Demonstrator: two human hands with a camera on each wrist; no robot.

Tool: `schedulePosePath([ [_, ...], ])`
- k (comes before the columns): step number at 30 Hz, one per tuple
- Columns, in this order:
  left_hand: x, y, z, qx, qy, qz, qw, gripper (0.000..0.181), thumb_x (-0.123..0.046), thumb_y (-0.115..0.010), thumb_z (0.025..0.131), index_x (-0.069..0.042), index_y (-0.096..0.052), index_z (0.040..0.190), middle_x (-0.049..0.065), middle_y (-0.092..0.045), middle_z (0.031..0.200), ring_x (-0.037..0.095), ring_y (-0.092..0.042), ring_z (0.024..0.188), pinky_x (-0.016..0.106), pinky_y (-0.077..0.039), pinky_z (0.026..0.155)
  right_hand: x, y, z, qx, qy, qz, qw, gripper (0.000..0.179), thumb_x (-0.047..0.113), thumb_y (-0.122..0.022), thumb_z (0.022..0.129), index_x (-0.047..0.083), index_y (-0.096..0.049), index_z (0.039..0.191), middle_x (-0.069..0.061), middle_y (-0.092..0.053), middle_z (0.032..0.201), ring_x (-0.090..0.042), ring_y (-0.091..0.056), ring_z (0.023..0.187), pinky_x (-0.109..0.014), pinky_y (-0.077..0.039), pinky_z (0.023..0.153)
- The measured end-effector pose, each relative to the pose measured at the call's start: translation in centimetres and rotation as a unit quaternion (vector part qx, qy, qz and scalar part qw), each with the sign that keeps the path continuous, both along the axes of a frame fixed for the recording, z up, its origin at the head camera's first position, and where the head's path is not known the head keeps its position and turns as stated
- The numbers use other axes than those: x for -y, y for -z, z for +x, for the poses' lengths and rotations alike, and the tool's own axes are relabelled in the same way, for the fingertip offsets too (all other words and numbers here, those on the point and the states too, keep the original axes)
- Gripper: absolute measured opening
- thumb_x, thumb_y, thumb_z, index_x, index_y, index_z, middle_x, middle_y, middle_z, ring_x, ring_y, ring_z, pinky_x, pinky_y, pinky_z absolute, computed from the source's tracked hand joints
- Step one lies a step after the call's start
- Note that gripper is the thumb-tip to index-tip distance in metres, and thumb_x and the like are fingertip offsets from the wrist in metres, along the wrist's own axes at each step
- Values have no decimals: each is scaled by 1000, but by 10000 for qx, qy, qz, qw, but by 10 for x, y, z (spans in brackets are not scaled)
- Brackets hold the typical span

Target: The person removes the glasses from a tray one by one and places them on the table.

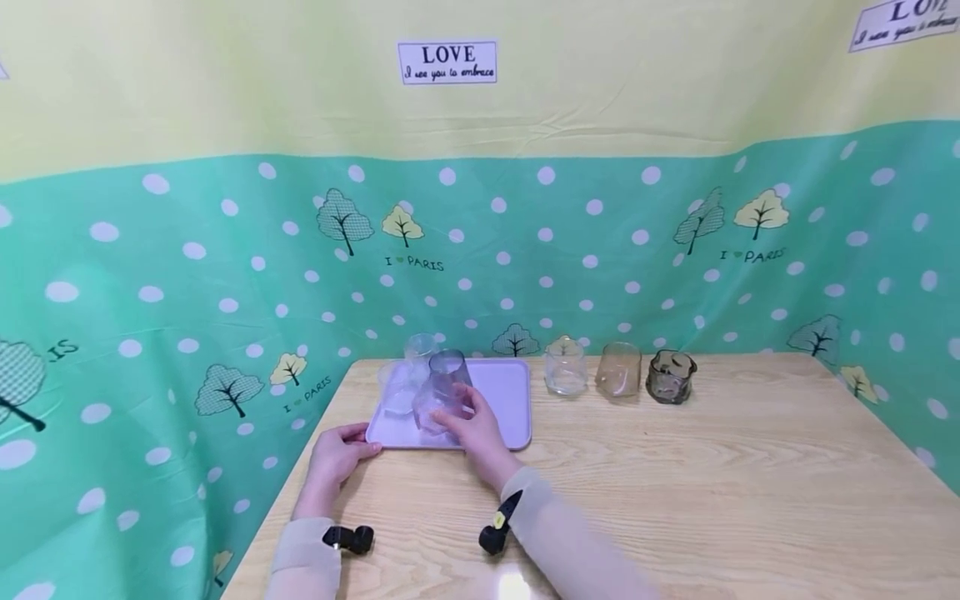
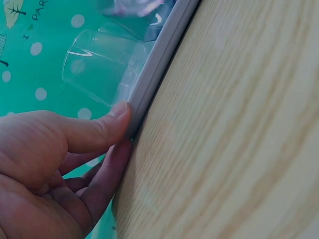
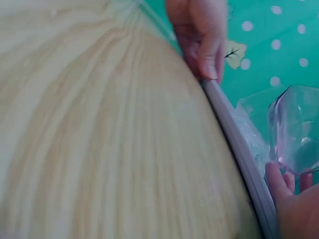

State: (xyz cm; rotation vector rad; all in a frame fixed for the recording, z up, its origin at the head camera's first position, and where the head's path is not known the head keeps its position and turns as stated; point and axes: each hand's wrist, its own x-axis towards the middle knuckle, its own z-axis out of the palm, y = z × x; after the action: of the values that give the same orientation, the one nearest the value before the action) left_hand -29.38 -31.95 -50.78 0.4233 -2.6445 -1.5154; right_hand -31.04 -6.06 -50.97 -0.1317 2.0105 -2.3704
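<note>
My left hand (image 1: 336, 457) pinches the front left corner of a lilac tray (image 1: 506, 404), thumb on the rim and fingers against its outer side. Over the tray, my right hand (image 1: 474, 427) holds a pink-tinted faceted glass (image 3: 299, 130) by its side, and the glass looks tilted. Behind it on the tray stands a grey-blue glass (image 1: 448, 363). A clear glass (image 2: 99, 64) is at the tray's left, with another clear glass (image 1: 420, 345) farther back. The see-through walls overlap, so whether the held glass touches the tray is unclear.
Right of the tray, a clear glass (image 1: 566, 372), an amber glass (image 1: 619, 372) and a dark wavy glass (image 1: 671, 377) stand in a row along the back of the wooden table (image 1: 675, 492). A green dotted curtain (image 1: 247, 250) hangs behind and to both sides.
</note>
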Motion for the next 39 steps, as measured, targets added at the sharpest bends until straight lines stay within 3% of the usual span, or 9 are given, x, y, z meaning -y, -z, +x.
schedulePosePath([
  [3,0,1,3,85,-40,0,10000,57,-4,-86,89,7,-64,140,20,-71,120,27,-64,104,35,-52,89,-19,1,3,196,-335,-517,9979,77,19,-88,89,6,-49,155,-22,-52,149,-33,-59,127,-39,-57,100],
  [7,2,2,6,153,-37,-111,9998,57,-7,-86,91,6,-64,142,21,-71,123,29,-63,107,39,-50,94,-57,3,10,214,-720,-631,9952,76,15,-84,92,4,-47,157,-25,-50,151,-29,-60,125,-37,-57,99],
  [12,9,1,6,136,-51,-208,9997,57,-7,-86,91,7,-63,142,22,-70,123,30,-64,108,41,-50,94,-112,0,20,213,-985,-509,9936,74,14,-80,95,9,-45,160,-21,-48,156,-29,-61,127,-39,-56,100],
  [18,13,2,9,184,-39,-208,9996,59,-8,-84,92,8,-61,144,25,-68,128,34,-59,115,47,-47,100,-174,-3,27,77,-1120,-274,9933,74,10,-75,98,11,-39,163,-24,-40,163,-36,-50,141,-40,-52,106],
  [23,12,3,10,239,-98,-180,9995,61,-10,-85,92,7,-60,146,25,-67,130,34,-58,115,43,-48,98,-226,-1,30,-143,-958,89,9953,78,5,-73,98,9,-34,165,-22,-40,163,-34,-47,143,-37,-51,107],
  [32,6,4,3,250,-30,-87,9996,61,-10,-84,93,6,-59,147,24,-68,130,35,-58,117,46,-46,101,-332,8,50,-483,-364,971,9934,73,8,-69,103,5,-31,166,-30,-42,160,-8,-60,127,-32,-55,99],
  [36,2,1,0,224,15,-125,9997,61,-9,-84,93,6,-60,146,23,-69,128,32,-60,115,41,-48,97,-374,8,60,-497,-33,871,9950,72,4,-67,104,5,-30,166,-13,-52,152,-6,-62,123,-28,-55,98],
  [39,0,-2,-1,175,61,-165,9997,59,-8,-85,92,8,-61,144,23,-70,125,30,-64,110,40,-50,95,-402,8,63,-515,183,426,9976,68,3,-65,106,12,-34,166,3,-53,145,-7,-64,119,-26,-56,96],
])
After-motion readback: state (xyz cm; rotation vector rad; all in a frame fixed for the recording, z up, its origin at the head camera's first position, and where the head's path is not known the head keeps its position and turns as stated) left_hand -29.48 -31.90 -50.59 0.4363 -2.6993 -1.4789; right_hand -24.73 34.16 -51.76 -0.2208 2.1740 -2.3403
